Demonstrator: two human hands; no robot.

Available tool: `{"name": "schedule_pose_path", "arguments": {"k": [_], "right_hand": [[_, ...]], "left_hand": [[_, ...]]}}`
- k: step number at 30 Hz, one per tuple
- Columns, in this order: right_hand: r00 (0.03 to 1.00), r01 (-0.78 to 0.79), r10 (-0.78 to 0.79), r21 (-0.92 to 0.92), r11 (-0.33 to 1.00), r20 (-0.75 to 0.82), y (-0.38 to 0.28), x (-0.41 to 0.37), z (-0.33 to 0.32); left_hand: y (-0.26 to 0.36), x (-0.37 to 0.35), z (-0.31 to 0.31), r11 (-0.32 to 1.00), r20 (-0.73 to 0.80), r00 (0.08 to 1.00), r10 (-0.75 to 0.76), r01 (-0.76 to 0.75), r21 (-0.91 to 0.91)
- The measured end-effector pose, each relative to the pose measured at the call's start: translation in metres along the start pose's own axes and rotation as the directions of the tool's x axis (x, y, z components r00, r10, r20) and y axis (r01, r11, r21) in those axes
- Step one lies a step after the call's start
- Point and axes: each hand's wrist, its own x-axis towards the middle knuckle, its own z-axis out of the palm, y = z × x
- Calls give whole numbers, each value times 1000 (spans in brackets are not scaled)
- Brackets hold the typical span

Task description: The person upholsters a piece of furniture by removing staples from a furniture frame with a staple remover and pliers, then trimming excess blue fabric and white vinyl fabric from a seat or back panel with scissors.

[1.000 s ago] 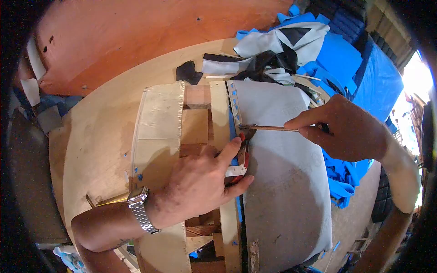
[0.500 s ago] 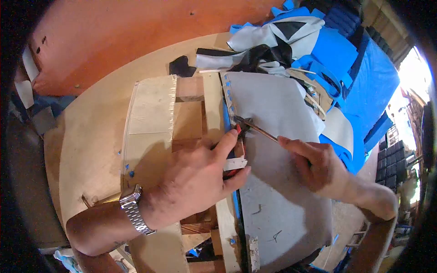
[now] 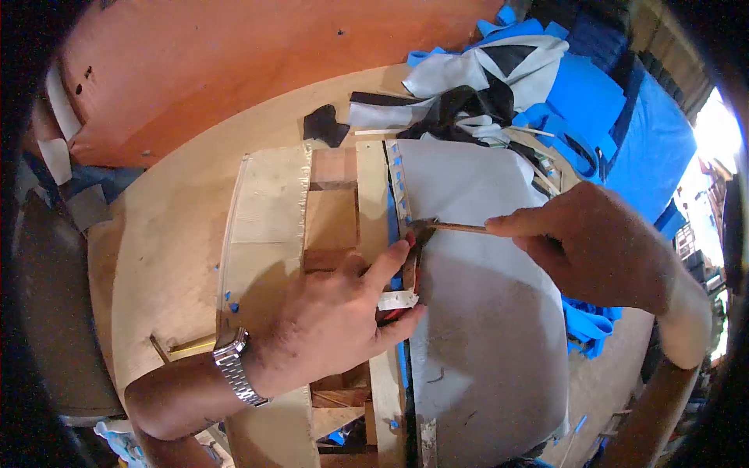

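Note:
My left hand (image 3: 335,312) lies across the slatted wooden frame (image 3: 386,351), its fingers closed around a pair of red-handled pliers (image 3: 416,269) with a white strip on the grip. The pliers sit along the seam where grey upholstery material (image 3: 476,312) meets the frame's pale edge rail. My right hand (image 3: 593,242) is closed on the thin handle of a hammer (image 3: 460,227), index finger stretched along it. The hammer's dark head overlaps the tip of the pliers. Above them runs a light strip (image 3: 399,179) with blue bits along the seam.
A pale panel (image 3: 269,203) with a stapled edge forms the frame's left side. Behind lie black and white scraps (image 3: 460,109) and blue material (image 3: 581,101). An orange-red covered surface (image 3: 257,62) rises at the back. A brass-coloured tool (image 3: 191,345) lies near my left wrist.
My right hand has swung up and outward, bringing the hammer handle nearly level. My left hand keeps its grip; the whole view has shifted slightly.

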Motion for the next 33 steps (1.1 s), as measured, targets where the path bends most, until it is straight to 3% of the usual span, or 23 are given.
{"name": "schedule_pose_path", "arguments": {"k": [2,5,11,13,14,16,18,20,21,23,26,29,32,33], "right_hand": [[999,46,-47,-46,998,-22,-5,5,-7],[991,-43,62,-152,987,119,-15,11,-20],[981,173,-143,-265,949,129,-8,24,-29],[969,247,-235,-289,925,74,2,24,-28],[972,233,-227,-261,937,53,5,24,-24],[988,156,-152,-141,978,34,9,18,-9],[1000,20,-21,113,993,8,25,2,22],[987,-159,156,365,918,37,21,-20,41],[994,-60,92,389,919,-63,22,-19,54],[989,58,-6,358,932,-146,28,-20,54],[998,58,-49,209,976,-48,29,-11,25],[999,31,-33,124,992,19,20,-5,11],[994,-22,19,33,999,106,14,1,1],[994,0,-1,13,1000,110,12,3,-3]], "left_hand": [[-2,1,2,1000,-25,999,25,-25,-8],[-6,2,8,991,-216,967,134,-137,1],[-5,1,10,993,-216,969,119,-116,25],[1,0,4,999,-87,996,32,-33,-11],[2,0,2,1000,-22,1000,-7,6,-24],[1,0,5,999,-35,999,3,-5,-49],[0,0,6,998,-48,999,0,-3,-63],[3,0,4,998,-36,999,1,-4,-68],[3,-1,4,998,-44,999,-2,0,-67],[3,-2,5,998,-51,999,-5,1,-68],[4,0,3,996,10,999,-50,51,-75],[-4,-1,14,996,-204,976,71,-81,-41],[6,0,-5,997,58,996,-74,73,16],[4,0,-4,998,26,998,-55,54,14]]}}
